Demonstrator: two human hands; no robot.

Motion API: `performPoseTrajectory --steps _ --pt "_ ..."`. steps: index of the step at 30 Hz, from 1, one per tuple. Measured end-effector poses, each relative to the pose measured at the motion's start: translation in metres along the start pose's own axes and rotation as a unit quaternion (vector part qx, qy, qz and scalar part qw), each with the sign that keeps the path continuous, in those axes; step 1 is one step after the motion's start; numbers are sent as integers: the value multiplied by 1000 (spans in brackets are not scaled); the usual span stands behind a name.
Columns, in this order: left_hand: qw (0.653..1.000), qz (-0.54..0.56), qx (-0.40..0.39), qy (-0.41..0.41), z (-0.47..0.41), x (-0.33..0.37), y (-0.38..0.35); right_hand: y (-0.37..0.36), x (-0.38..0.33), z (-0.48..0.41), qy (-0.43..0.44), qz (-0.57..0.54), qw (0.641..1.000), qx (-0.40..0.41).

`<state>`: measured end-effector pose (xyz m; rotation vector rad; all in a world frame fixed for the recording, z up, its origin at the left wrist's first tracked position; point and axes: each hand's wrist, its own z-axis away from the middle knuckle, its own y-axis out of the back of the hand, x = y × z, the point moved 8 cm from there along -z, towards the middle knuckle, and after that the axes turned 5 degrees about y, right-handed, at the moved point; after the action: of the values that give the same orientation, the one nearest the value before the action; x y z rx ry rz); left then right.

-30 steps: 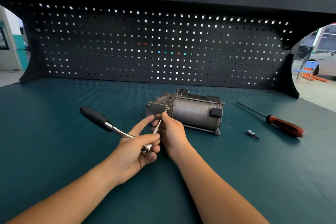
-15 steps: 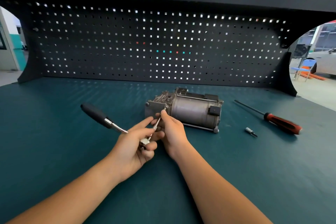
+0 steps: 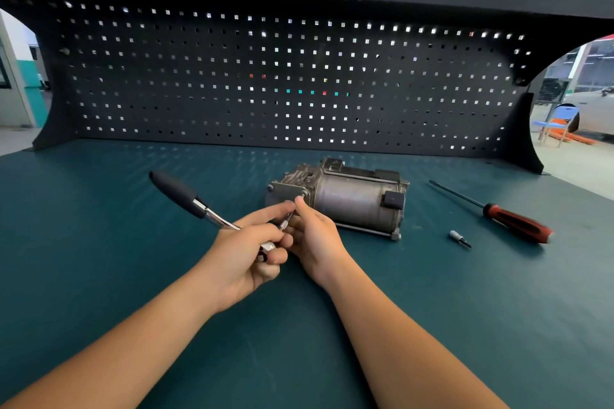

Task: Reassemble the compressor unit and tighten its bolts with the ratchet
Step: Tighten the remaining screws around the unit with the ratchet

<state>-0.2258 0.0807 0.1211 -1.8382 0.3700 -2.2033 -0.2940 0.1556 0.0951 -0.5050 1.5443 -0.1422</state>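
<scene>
- The left hand has carried the ratchet up the frame: its head now sits nearer the compressor unit than a second ago, and less of the driver bit shows.
- Left fingers are curled tight round the ratchet's head end, with the forefinger laid out along the bit.
- The right hand reaches its forefinger to the corner bolt. I cannot tell whether the thumb nips the bit; it is hidden.
- My read: the bit is being seated and tightening has not started.
- The compressor lies on its side at centre frame, just above both hands.
- The green bench top also carries a red-handled screwdriver and a loose bit at right.
- A black pegboard stands behind, and a blue chair is at far right.
</scene>
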Motion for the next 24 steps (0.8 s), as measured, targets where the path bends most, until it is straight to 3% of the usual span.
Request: performPoseTrajectory --steps 9,12,14,20,24 --pt "999 -36 2 -24 2 4 -4 0 -2 2 -9 -17 1000 16" --pt "999 -42 2 -17 1 4 -1 4 -4 6 4 63 997 49" --pt "999 -41 8 -8 0 3 4 15 -16 10 39 118 986 113" --pt "999 -27 21 1 0 2 11 68 -88 37 253 227 875 344" --pt "999 -36 32 -12 0 5 6 93 -103 53 302 279 803 432"
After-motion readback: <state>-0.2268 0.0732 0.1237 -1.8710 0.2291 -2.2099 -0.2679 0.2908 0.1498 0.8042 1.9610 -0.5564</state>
